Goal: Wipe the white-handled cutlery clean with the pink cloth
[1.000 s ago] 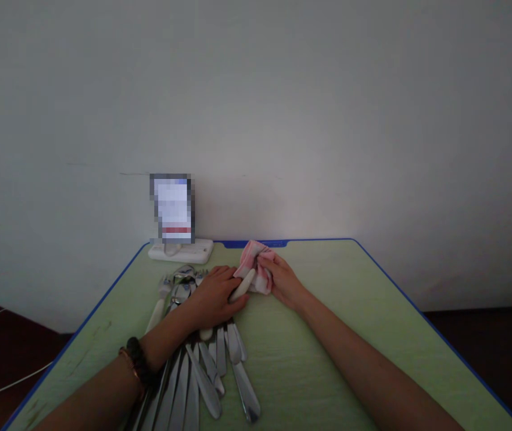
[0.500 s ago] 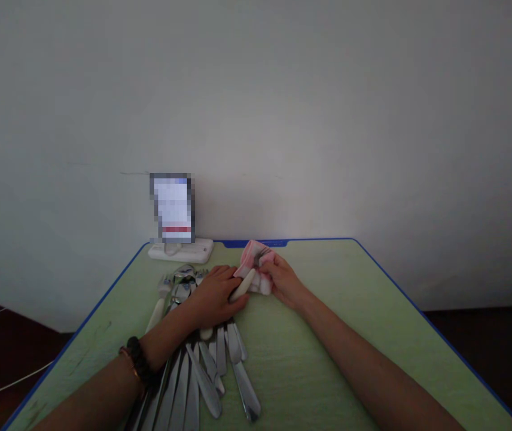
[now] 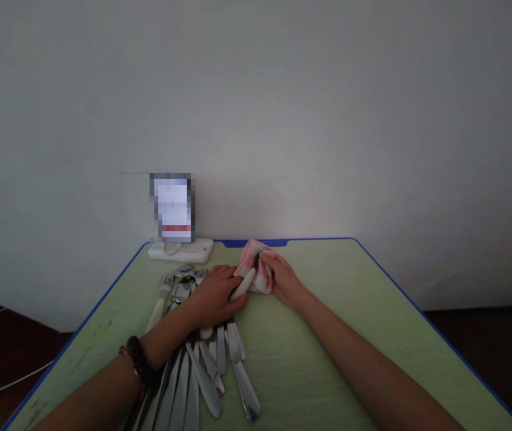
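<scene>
Pale wall (image 3: 256, 120) behind; light-green table (image 3: 292, 383) with blue edging. Left hand (image 3: 215, 293): closed around a cream utensil handle (image 3: 241, 287), lying between thumb and fingers. Right hand (image 3: 285, 281): gripping a bunched pink-and-white cloth (image 3: 250, 254). Handle's long axis slants away and rightward from the left hand, its far end against the cloth; right hand just beyond, on the cloth's right side. Utensil's head: cannot tell, hidden. Metal cutlery (image 3: 179, 389) under and beside left forearm.
</scene>
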Available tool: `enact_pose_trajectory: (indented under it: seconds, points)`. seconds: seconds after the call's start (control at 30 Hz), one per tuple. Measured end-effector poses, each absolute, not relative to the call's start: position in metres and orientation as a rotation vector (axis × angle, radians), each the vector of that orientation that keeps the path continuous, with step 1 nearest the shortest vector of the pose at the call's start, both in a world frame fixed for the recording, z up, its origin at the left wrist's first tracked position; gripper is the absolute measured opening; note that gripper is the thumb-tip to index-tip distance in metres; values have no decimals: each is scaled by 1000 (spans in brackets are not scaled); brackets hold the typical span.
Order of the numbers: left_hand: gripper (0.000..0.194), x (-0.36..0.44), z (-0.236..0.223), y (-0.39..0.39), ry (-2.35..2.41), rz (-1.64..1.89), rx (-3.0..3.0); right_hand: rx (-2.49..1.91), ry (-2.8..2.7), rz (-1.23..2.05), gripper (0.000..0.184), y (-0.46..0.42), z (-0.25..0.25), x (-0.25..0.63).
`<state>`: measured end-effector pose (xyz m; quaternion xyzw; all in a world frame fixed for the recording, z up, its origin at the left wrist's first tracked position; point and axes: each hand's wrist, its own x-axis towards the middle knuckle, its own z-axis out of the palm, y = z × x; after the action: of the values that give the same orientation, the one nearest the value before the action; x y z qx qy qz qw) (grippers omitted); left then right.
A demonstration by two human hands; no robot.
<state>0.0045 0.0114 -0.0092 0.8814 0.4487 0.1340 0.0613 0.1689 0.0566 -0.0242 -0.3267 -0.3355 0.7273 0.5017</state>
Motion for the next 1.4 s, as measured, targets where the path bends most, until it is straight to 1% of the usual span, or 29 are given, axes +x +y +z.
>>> enact_pose_trajectory:
  seconds: [0.33, 0.4, 0.53, 0.6, 0.9, 1.03, 1.1, 1.17, 1.3, 1.4]
  points:
    - [22, 6, -7, 10, 1371, 372, 2667, -689, -792, 1787, 32, 57, -23, 169]
    - [22, 6, -7, 10, 1375, 374, 2663, -714, -723, 1803, 28, 59, -25, 169]
    - [23, 5, -8, 11, 1365, 387, 2669, -758, -592, 1830, 13, 61, -25, 169]
    - [24, 4, -8, 11, 1337, 391, 2674, -740, -547, 1867, 10, 62, -24, 170]
    - [33, 3, -8, 13, 1265, 588, 2680, -614, -451, 1935, 25, 68, -23, 177]
    - [34, 3, -8, 13, 1286, 643, 2710, -527, -444, 1990, 46, 68, -22, 180]
    - [34, 3, -8, 13, 1328, 647, 2704, -508, -452, 1996, 51, 67, -21, 180]
    - [34, 3, -9, 13, 1353, 644, 2701, -512, -493, 1991, 49, 65, -21, 180]
    - [33, 3, -9, 12, 1382, 666, 2682, -554, -555, 2009, 36, 62, -21, 178]
    - [33, 3, -8, 12, 1414, 679, 2666, -583, -520, 2030, 33, 61, -21, 177]
